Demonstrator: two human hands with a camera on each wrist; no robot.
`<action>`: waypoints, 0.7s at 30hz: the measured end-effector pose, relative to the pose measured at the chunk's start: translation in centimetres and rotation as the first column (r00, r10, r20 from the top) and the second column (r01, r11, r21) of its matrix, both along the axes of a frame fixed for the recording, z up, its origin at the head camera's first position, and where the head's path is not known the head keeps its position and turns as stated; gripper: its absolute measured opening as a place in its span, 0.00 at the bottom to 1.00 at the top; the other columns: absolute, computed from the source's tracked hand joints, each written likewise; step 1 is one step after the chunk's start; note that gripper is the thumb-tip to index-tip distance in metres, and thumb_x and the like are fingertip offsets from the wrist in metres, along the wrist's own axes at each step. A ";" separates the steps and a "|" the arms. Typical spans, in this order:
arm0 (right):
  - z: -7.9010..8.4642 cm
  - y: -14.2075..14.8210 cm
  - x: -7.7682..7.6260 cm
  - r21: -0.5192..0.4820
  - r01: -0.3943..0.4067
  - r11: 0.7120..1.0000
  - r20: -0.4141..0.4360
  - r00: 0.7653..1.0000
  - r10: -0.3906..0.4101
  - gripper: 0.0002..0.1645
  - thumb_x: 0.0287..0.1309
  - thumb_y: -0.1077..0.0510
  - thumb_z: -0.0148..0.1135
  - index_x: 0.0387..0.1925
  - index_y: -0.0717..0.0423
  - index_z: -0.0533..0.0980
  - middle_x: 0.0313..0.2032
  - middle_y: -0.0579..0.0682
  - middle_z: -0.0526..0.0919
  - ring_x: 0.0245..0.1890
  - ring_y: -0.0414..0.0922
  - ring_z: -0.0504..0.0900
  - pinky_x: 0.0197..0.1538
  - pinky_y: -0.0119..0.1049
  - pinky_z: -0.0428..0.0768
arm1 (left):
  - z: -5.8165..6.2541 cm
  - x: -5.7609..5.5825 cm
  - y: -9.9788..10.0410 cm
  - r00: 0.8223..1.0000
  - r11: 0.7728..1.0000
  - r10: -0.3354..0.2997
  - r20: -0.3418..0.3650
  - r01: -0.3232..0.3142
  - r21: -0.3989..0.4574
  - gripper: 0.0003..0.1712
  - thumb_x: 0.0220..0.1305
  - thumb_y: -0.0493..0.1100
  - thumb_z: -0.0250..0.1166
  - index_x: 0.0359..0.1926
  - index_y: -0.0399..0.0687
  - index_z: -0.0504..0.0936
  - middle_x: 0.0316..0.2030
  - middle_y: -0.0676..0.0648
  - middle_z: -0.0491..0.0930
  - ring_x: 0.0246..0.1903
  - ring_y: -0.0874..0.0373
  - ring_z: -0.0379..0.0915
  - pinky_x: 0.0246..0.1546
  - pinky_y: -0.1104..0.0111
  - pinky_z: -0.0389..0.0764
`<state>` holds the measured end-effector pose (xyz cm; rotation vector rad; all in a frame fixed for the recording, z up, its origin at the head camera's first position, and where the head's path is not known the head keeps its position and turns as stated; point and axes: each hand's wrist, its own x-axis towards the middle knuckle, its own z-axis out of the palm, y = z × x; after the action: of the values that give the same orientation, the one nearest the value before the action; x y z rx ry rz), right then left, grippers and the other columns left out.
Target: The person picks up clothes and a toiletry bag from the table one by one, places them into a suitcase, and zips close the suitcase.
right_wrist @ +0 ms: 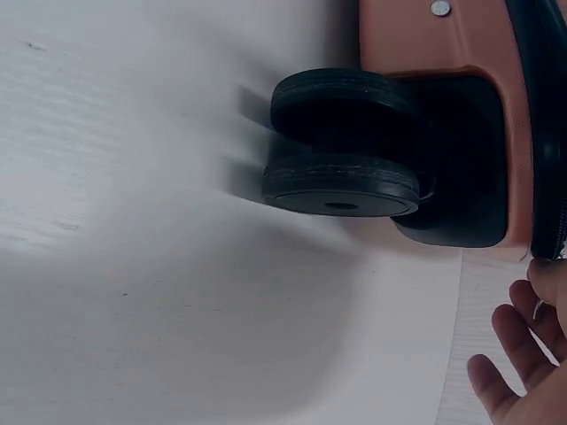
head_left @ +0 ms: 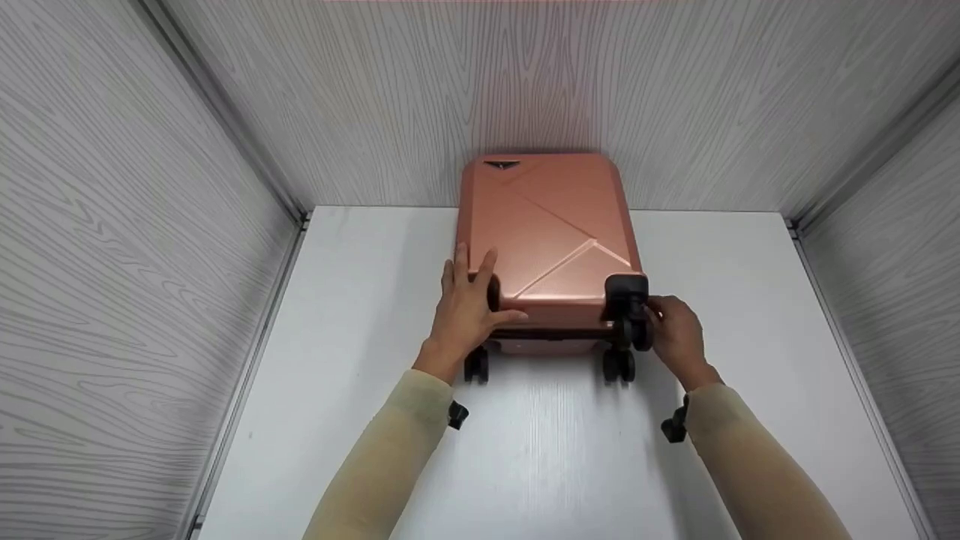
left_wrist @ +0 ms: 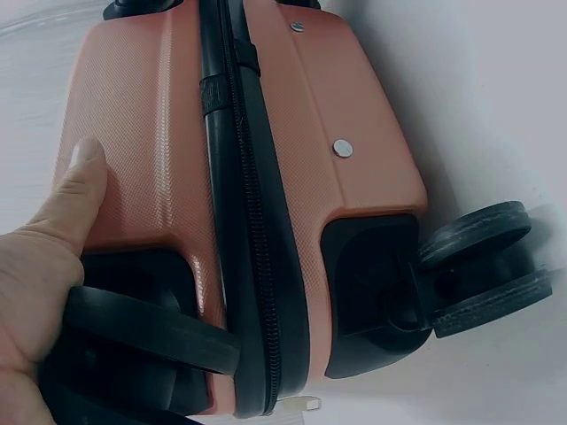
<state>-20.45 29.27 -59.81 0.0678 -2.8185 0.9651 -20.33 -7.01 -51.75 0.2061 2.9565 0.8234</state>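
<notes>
A pink-orange hard-shell suitcase (head_left: 547, 217) lies on its broad side, its wheeled end facing me. My left hand (head_left: 466, 307) rests on its near left corner, fingers spread on the upper shell and thumb (left_wrist: 81, 181) extended across the bottom end. Beside that hand is a black double wheel (left_wrist: 151, 328). At the right corner my right hand (head_left: 677, 334) is next to another wheel (head_left: 637, 330). Its thumb and index finger pinch a small zipper pull (right_wrist: 538, 310) at the end of the black zipper seam (right_wrist: 551, 133). Part of the right hand is cut off in the right wrist view.
The suitcase lies on a white board (head_left: 360, 300), its far end near a grey wood-grain back panel (head_left: 375, 105). Similar panels stand left (head_left: 127, 262) and right (head_left: 900, 225). A second zipper pull (left_wrist: 301, 404) shows at the left side of the suitcase.
</notes>
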 end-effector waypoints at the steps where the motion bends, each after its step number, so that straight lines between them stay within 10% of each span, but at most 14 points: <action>1: 0.0 0.0 0.1 0.015 0.001 1.000 -0.028 1.000 -0.001 0.12 0.72 0.64 0.61 0.49 0.69 0.85 0.45 0.68 0.86 0.50 0.66 0.84 0.55 0.63 0.78 | 0.0 0.0 0.0 1.000 1.000 0.002 0.000 -0.002 0.000 0.69 0.52 0.75 0.72 0.86 0.70 0.45 0.86 0.42 0.30 0.83 0.32 0.34 0.67 0.35 0.72; 21: 0.1 0.6 0.7 0.241 -0.029 0.970 -0.261 0.961 0.094 0.08 0.50 0.74 0.67 0.28 0.62 0.88 0.24 0.59 0.86 0.26 0.61 0.84 0.34 0.58 0.80 | 1.0 -0.2 0.5 0.995 0.991 0.066 -0.070 -0.074 -0.113 0.71 0.43 0.77 0.78 0.84 0.62 0.56 0.82 0.38 0.53 0.73 0.33 0.66 0.57 0.40 0.82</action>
<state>-19.72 29.86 -59.73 0.2953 -2.6712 0.5756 -20.52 -6.55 -50.74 0.1262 3.0774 0.6621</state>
